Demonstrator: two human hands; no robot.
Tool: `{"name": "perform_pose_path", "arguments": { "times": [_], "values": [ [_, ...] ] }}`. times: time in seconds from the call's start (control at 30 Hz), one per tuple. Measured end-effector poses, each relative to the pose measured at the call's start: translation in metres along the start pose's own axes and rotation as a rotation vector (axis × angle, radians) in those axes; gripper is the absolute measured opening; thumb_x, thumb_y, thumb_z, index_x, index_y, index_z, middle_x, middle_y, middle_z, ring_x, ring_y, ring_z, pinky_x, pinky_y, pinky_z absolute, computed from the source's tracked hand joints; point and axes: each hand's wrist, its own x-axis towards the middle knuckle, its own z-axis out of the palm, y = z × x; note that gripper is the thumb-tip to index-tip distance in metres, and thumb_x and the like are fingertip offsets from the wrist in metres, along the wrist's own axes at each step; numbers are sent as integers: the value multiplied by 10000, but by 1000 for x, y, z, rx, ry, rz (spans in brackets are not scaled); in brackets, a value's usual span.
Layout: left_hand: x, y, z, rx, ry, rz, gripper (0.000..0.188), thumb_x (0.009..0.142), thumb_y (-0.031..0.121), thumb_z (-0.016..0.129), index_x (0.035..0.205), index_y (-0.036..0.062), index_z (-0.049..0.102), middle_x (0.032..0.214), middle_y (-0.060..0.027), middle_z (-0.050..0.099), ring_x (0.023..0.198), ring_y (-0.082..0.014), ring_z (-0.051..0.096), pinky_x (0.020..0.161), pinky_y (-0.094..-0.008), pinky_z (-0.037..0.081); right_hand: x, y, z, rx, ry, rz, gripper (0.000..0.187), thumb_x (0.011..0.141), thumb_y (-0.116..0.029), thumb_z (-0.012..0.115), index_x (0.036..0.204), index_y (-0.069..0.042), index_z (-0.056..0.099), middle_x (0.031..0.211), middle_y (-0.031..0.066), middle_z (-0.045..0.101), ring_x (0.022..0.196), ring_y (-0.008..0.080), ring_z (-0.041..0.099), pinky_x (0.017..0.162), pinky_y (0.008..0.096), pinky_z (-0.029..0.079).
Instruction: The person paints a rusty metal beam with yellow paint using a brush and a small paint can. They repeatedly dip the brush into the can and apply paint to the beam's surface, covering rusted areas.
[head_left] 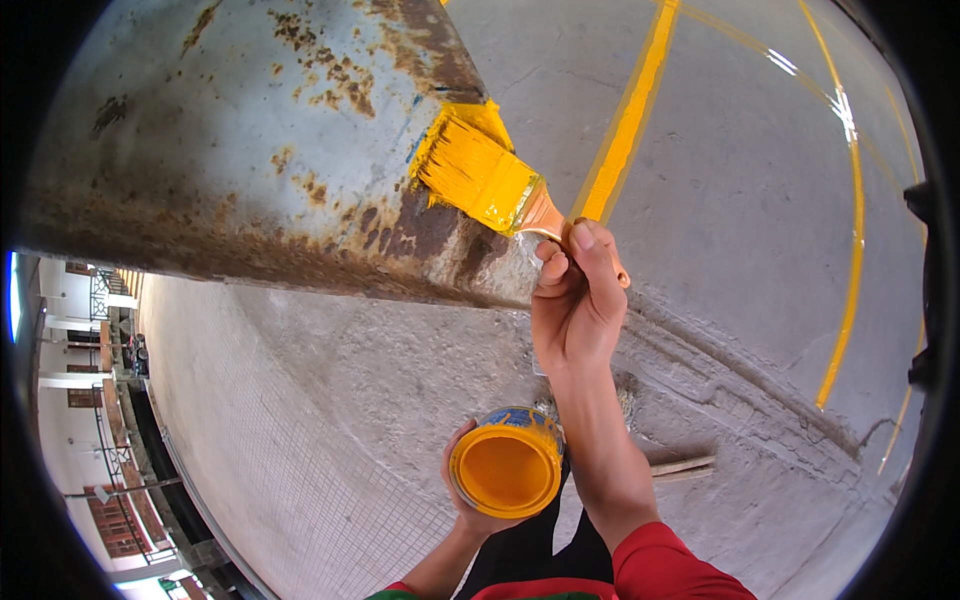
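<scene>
In my right hand (pixel 580 295) is a wide paintbrush (pixel 485 178), gripped by its handle between thumb and fingers. Its bristles and ferrule are coated in yellow paint, and the bristle end rests against a rusty grey metal surface (pixel 240 130). A patch of wet yellow paint (pixel 480 120) lies along that surface's right edge, beside the bristles. Lower down, my left hand (pixel 465 480) wraps round the side of an open paint can (pixel 508 470). Yellow paint fills the can, and drips mark its blue label; most of the left fingers are hidden behind it.
Yellow lines (pixel 632 110) run along the smooth grey floor (pixel 740 200) at right. Rough concrete (pixel 380 370) lies below the metal, with a groove (pixel 740 370) to the right. Thin wooden sticks (pixel 685 466) lie near my right forearm. A building with railings (pixel 100 420) stands at far left.
</scene>
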Motion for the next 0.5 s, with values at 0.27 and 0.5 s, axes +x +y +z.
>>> {"name": "perform_pose_path", "arguments": {
  "times": [0.27, 0.5],
  "values": [
    [0, 0, 0, 20, 1, -6, 1328, 566, 468, 973, 1513, 59, 136, 1499, -201, 306, 1416, -356, 355, 1184, -507, 299, 9, 3, -3, 32, -21, 15, 118, 938, -33, 667, 1028, 11, 605, 888, 120, 698, 776, 217, 739, 727, 248, 629],
    [-3, -1, -1, 59, -9, -15, 1359, 558, 463, 977, 1520, 43, 115, 1510, -206, 298, 1431, -361, 336, 1188, -519, 287, -5, 9, 10, -54, 71, -59, 119, 943, -11, 649, 1028, 21, 571, 922, 151, 694, 812, 243, 748, 734, 278, 639]
  ]
}}
